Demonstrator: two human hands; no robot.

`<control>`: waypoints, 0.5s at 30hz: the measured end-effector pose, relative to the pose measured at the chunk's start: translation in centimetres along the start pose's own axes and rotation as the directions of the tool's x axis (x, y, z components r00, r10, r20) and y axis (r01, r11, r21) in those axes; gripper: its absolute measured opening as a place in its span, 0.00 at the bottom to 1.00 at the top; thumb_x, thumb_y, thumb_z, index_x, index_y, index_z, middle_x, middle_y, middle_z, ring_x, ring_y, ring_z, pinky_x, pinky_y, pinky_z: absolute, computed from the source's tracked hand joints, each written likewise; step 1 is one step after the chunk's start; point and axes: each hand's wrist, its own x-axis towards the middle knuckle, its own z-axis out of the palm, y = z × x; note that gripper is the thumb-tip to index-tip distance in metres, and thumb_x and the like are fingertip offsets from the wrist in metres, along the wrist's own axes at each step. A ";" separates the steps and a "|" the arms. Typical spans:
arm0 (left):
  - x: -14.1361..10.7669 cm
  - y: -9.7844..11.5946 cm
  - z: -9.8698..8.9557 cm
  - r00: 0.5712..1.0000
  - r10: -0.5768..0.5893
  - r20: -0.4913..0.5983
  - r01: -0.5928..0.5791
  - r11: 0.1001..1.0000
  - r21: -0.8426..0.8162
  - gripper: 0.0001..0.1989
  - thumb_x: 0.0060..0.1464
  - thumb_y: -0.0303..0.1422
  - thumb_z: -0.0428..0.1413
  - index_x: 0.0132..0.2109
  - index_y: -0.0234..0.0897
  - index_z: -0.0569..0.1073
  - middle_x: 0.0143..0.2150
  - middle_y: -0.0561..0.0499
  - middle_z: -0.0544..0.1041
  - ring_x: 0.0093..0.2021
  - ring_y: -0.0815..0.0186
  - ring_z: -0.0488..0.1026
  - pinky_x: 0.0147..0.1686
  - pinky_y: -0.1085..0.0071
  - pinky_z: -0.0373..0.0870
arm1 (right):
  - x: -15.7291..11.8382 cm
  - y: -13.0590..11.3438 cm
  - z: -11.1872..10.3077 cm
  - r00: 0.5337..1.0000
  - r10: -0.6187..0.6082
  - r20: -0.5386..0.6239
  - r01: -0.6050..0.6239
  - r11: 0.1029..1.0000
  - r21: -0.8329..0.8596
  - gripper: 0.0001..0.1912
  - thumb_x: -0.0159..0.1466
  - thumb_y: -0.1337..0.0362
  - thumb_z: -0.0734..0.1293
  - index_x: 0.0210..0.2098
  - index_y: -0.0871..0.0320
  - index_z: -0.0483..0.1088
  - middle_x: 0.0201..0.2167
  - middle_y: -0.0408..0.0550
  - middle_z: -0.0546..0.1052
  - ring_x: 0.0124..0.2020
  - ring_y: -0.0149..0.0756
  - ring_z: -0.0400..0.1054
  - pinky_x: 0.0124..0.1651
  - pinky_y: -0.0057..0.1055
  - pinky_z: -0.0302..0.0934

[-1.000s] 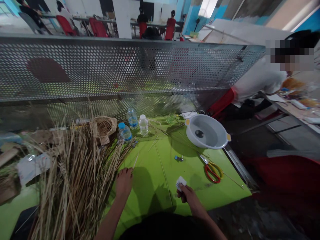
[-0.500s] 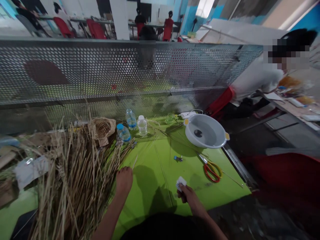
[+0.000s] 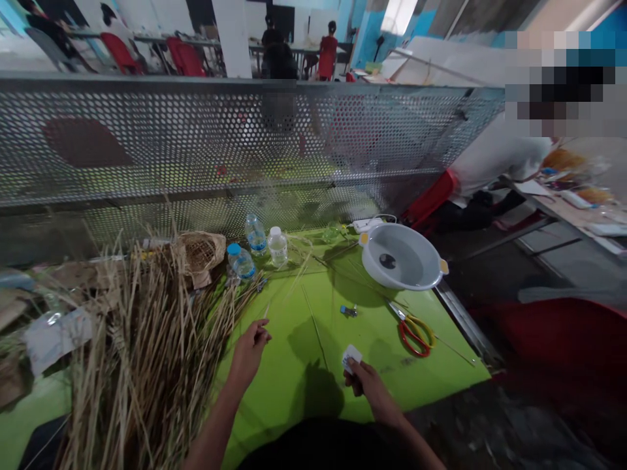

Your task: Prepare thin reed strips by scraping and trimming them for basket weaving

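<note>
My left hand (image 3: 251,349) is closed near the right edge of a large bundle of dry straw (image 3: 147,352). A thin pale straw strip (image 3: 266,309) rises from its pinched fingertips. Between the thumb and fingers of my right hand (image 3: 362,378) is a small white card-like piece (image 3: 351,358) with faint dark marks. On the green table (image 3: 289,398), a long thin stalk (image 3: 316,326) lies between my two hands. Scissors (image 3: 415,334) with one red and one yellow handle rest beyond my right hand, near a small blue-and-metal piece (image 3: 348,311).
A pale basin (image 3: 402,258) with water and a dark round object stands at the back right. Several plastic bottles (image 3: 277,247) and a woven piece (image 3: 198,251) are further back, before a perforated metal screen (image 3: 196,137). A person (image 3: 499,156) sits at the right.
My left hand has turned and lifted slightly, moving a little right, so its fingertips now show. My right hand has barely shifted, still holding the white piece.
</note>
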 end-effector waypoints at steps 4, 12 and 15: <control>-1.5 2.0 2.1 0.986 -0.119 0.114 0.150 0.934 -0.324 0.19 0.53 0.40 0.54 0.48 0.33 0.73 0.33 0.50 0.76 0.29 0.68 0.71 0.29 0.72 0.65 | -0.2 -1.1 0.5 0.999 -0.044 -0.010 0.044 0.999 0.018 0.26 0.57 0.40 0.65 0.26 0.59 0.70 0.21 0.46 0.72 0.19 0.30 0.58 0.24 0.29 0.52; -4.8 5.4 6.7 0.955 -0.177 0.239 0.264 0.874 -0.408 0.14 0.53 0.46 0.53 0.34 0.39 0.67 0.20 0.58 0.70 0.19 0.71 0.64 0.21 0.75 0.59 | -1.2 -5.1 4.2 0.988 -0.123 0.096 0.125 0.992 -0.009 0.25 0.60 0.40 0.62 0.30 0.58 0.70 0.24 0.46 0.74 0.22 0.31 0.61 0.27 0.28 0.55; -5.7 5.9 7.8 0.963 -0.142 0.230 0.219 0.909 -0.355 0.15 0.54 0.47 0.51 0.32 0.41 0.63 0.16 0.60 0.65 0.16 0.71 0.60 0.17 0.75 0.57 | -1.8 -6.1 5.7 0.973 -0.175 0.152 0.176 0.984 0.003 0.25 0.61 0.41 0.62 0.32 0.58 0.70 0.24 0.45 0.72 0.24 0.31 0.62 0.26 0.28 0.55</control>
